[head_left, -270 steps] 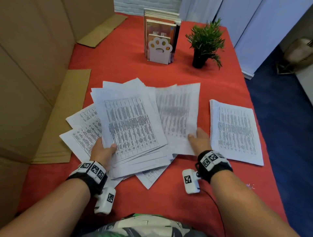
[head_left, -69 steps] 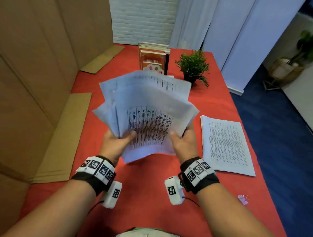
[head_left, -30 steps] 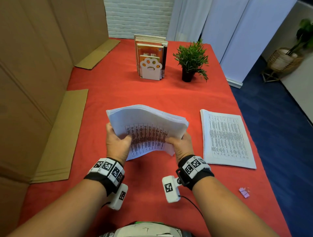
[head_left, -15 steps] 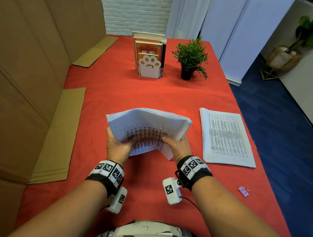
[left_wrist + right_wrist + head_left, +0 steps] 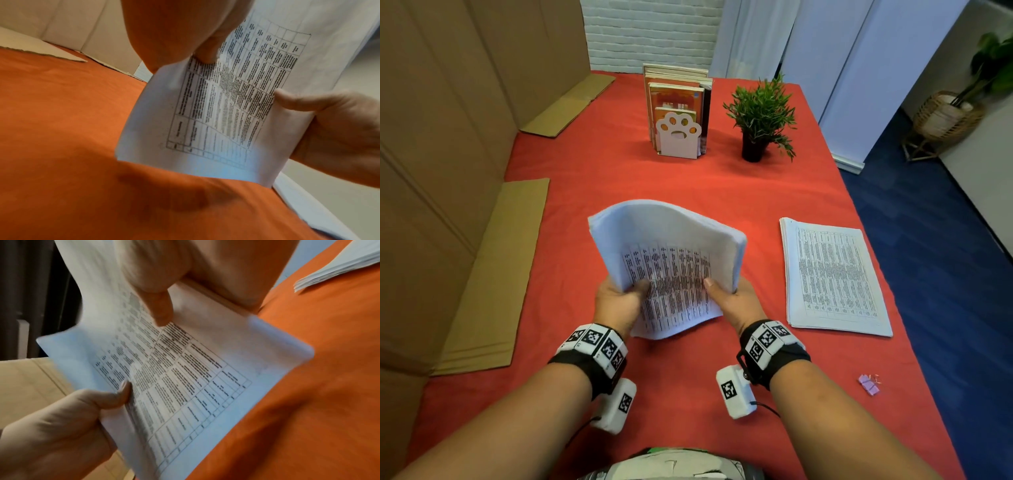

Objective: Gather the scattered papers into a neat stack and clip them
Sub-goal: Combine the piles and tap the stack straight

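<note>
I hold a thick sheaf of printed papers [image 5: 671, 260] upright over the red tablecloth [image 5: 592, 192], its top edge curling away from me. My left hand [image 5: 619, 298] grips the sheaf's left side, thumb on the front sheet. My right hand [image 5: 736, 301] grips the right side the same way. In the left wrist view the papers [image 5: 222, 104] show a printed table, and the right wrist view shows the papers [image 5: 185, 378] with both thumbs on them. The lower edge hangs just above the cloth. A small pink binder clip [image 5: 869, 384] lies on the cloth at the near right.
A second, squared stack of printed sheets [image 5: 832, 277] lies flat to the right. At the back stand a paw-shaped bookend with books [image 5: 678, 116] and a potted plant [image 5: 760, 120]. Cardboard sheets [image 5: 493, 274] line the left side. The table's right edge drops to blue carpet.
Nine seconds ago the papers lay spread on the cloth; I gathered and lifted them. Over the last second the sheaf has tightened and tilted slightly, its top edges more even.
</note>
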### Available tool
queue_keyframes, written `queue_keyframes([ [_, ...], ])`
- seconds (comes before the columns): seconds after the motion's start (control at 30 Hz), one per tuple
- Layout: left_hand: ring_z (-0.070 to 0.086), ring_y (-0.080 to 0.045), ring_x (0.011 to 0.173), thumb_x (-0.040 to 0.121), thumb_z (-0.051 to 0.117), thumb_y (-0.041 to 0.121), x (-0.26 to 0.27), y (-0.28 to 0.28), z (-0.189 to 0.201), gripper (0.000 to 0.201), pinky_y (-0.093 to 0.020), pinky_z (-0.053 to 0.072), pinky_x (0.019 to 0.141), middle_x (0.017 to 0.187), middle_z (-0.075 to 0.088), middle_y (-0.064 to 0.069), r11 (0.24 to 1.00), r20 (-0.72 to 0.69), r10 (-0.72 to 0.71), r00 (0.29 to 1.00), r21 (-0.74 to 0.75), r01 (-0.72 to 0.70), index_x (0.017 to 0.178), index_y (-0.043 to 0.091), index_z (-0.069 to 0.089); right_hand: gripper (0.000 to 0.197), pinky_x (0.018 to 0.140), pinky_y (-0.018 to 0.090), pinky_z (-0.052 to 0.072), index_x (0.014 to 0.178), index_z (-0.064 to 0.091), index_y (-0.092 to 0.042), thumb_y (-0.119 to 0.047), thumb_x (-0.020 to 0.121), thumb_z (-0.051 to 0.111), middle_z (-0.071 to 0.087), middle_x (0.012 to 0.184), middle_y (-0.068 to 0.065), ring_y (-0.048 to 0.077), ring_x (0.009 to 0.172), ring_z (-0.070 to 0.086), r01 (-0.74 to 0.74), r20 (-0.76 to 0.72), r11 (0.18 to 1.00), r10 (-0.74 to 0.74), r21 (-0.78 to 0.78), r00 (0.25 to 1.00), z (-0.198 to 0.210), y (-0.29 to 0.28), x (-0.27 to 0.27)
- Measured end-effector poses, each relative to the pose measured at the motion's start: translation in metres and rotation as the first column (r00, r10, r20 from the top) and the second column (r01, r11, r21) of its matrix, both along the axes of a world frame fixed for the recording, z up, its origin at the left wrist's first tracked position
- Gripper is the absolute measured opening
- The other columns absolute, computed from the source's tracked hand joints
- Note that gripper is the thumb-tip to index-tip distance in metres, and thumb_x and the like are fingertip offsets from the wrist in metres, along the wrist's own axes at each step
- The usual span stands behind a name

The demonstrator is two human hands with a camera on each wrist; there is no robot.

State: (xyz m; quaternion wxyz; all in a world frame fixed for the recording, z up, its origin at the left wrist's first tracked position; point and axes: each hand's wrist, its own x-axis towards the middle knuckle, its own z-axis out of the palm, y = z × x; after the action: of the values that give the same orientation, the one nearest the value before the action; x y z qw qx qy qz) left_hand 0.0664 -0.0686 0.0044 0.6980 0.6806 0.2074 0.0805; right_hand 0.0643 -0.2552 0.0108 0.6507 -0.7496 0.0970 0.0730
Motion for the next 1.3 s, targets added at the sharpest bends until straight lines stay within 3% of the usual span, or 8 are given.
queue_keyframes([
  [0.13,0.063,-0.022,0.087,0.085,0.06,-0.004,-0.001,-0.006,0.008,0.02,-0.032,0.048,0.083,0.102,0.065,-0.011,0.997,-0.07,-0.004,0.998,-0.079,-0.002,0.103,0.003,0.064,0.022,0.084,0.035,0.052,0.08,0.063,-0.035,-0.015,0.09,0.058,0.065,0.081,-0.005,0.014,0.08,0.06,0.002,0.058,0.995,0.004,-0.1,0.998,0.002,-0.009,-0.001],
  [0.3,0.066,-0.023,0.094,0.083,0.06,-0.006,-0.012,-0.017,-0.001,0.036,-0.042,0.052,0.089,0.108,0.068,-0.008,0.951,-0.19,-0.31,0.932,-0.048,0.306,0.116,0.007,0.057,0.014,0.085,0.035,0.055,0.099,0.066,-0.016,-0.014,0.09,0.056,0.068,0.09,0.003,0.022,0.086,0.065,0.069,-0.05,0.97,-0.082,-0.232,0.995,-0.008,-0.037,0.0],
  [0.4,0.066,-0.023,0.089,0.084,0.057,-0.008,-0.016,-0.035,-0.008,0.038,-0.04,0.053,0.087,0.103,0.067,-0.006,0.951,-0.242,-0.296,0.924,0.011,0.307,0.115,0.013,0.052,0.019,0.078,0.029,0.049,0.103,0.066,-0.011,-0.017,0.087,0.058,0.067,0.091,0.005,0.023,0.088,0.064,0.053,-0.046,0.929,-0.075,-0.365,0.996,-0.017,-0.061,-0.001],
  [0.5,0.065,-0.027,0.095,0.084,0.057,-0.007,-0.017,-0.049,-0.015,0.038,-0.04,0.051,0.091,0.107,0.067,-0.009,0.936,-0.317,-0.315,0.894,0.053,0.349,0.116,0.013,0.055,0.024,0.08,0.021,0.041,0.108,0.066,-0.009,-0.012,0.088,0.053,0.068,0.092,0.006,0.02,0.089,0.061,0.194,0.002,0.838,-0.225,-0.511,0.974,-0.022,-0.1,0.002],
  [0.63,0.065,-0.028,0.099,0.083,0.061,0.0,-0.016,-0.058,-0.032,0.041,-0.043,0.051,0.094,0.111,0.067,-0.009,0.886,-0.433,-0.343,0.833,0.144,0.44,0.12,0.013,0.054,0.033,0.096,0.032,0.044,0.117,0.063,-0.009,-0.006,0.088,0.047,0.063,0.121,0.015,0.033,0.111,0.058,0.283,-0.063,0.715,-0.415,-0.639,0.907,-0.034,-0.177,0.007],
  [0.83,0.065,-0.033,0.095,0.084,0.062,0.0,-0.017,-0.051,-0.052,0.04,-0.045,0.052,0.089,0.106,0.065,-0.012,0.897,-0.567,-0.33,0.754,0.059,0.437,0.121,0.012,0.051,0.048,0.097,0.043,0.041,0.13,0.049,-0.01,-0.003,0.083,0.049,0.04,0.135,0.023,0.044,0.121,0.042,0.239,-0.191,0.518,-0.644,-0.821,0.741,-0.045,-0.258,0.005],
  [1.1,0.065,-0.031,0.095,0.083,0.065,0.002,-0.012,-0.043,-0.066,0.035,-0.05,0.05,0.092,0.104,0.067,-0.01,0.905,-0.579,-0.345,0.739,0.004,0.425,0.114,0.013,0.054,0.064,0.102,0.049,0.042,0.131,0.037,-0.003,-0.016,0.074,0.062,0.045,0.134,0.023,0.042,0.12,0.048,0.124,-0.387,0.609,-0.635,-0.784,0.668,-0.062,-0.27,0.024],
  [1.3,0.066,-0.031,0.092,0.083,0.063,-0.002,-0.014,-0.038,-0.067,0.036,-0.053,0.05,0.091,0.102,0.068,-0.011,0.94,-0.529,-0.301,0.794,-0.025,0.34,0.116,0.012,0.054,0.035,0.084,0.038,0.049,0.114,0.058,-0.001,-0.008,0.081,0.05,0.064,0.112,0.02,0.038,0.098,0.061,0.171,-0.353,0.724,-0.511,-0.668,0.784,-0.051,-0.261,0.033],
])
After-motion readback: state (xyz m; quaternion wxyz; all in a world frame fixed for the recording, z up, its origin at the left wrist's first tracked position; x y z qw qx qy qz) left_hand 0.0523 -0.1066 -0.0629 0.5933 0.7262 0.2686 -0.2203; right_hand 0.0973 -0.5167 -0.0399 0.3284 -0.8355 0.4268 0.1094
